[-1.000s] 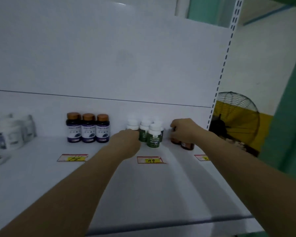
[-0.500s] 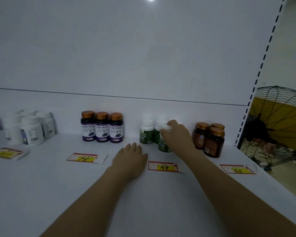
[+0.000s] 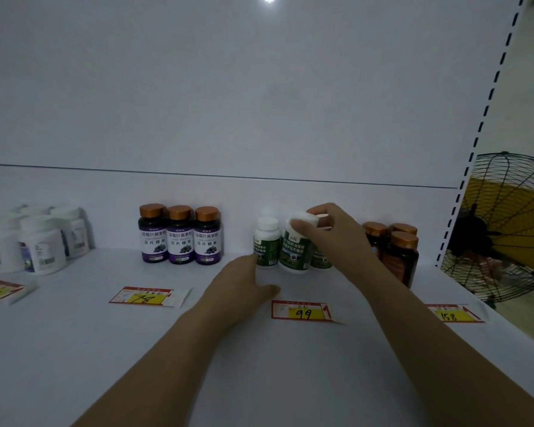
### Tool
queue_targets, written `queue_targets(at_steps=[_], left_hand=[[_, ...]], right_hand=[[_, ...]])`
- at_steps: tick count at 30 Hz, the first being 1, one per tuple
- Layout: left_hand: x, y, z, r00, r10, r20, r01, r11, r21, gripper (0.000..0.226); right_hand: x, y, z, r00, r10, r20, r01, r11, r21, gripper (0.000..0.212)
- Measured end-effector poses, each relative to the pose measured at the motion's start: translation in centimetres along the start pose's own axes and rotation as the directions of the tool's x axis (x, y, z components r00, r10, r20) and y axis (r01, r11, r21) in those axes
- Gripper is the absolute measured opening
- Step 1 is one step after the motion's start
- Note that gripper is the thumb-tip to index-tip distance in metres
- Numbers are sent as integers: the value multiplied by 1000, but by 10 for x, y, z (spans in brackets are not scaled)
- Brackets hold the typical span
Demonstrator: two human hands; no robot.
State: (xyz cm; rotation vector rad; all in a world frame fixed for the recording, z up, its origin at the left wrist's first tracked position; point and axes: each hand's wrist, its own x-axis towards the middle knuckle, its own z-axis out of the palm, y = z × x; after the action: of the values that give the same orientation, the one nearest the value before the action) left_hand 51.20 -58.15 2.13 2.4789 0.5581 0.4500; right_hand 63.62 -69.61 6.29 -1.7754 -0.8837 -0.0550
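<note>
Fingers [image 3: 324, 209] of the right hand [image 3: 333, 241] pinch the cap [image 3: 310, 217] of the green bottle [image 3: 293, 254] from above, its axis upright, centre frame; left hand [image 3: 244, 282] flat beside.

Green bottles [image 3: 294, 253] as centre: brown bottles [image 3: 399, 260] crowd your 3 o'clock, back panel [image 3: 259, 118] blocks 12. Shelf [image 3: 259, 371] open at 6; gap before purple bottles [image 3: 181, 238] at 9.

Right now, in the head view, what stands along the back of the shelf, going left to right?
white tubs → purple-label bottles → green-label bottles → brown bottles → fan, beyond the shelf
</note>
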Motion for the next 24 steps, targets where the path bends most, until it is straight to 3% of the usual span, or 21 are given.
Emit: queue_targets(at_steps=[3, 8, 16, 24], left_hand=[[0, 7, -2, 992, 119, 33, -111, 976, -187, 61], [-3, 16, -8, 984, 174, 27, -143, 877, -459, 36], [-4, 15, -10, 987, 157, 30, -116, 832, -542, 36], [-2, 15, -10, 992, 123, -40, -125, 828, -547, 46]], right_hand=[[-3, -6, -4, 999, 33, 34, -36, 993, 112, 42], [-9, -10, -7, 998, 24, 54, -31, 992, 122, 45], [-8, -5, -4, 998, 17, 56, -21, 998, 63, 48], [-8, -7, -4, 989, -41, 143, 14, 982, 186, 37]])
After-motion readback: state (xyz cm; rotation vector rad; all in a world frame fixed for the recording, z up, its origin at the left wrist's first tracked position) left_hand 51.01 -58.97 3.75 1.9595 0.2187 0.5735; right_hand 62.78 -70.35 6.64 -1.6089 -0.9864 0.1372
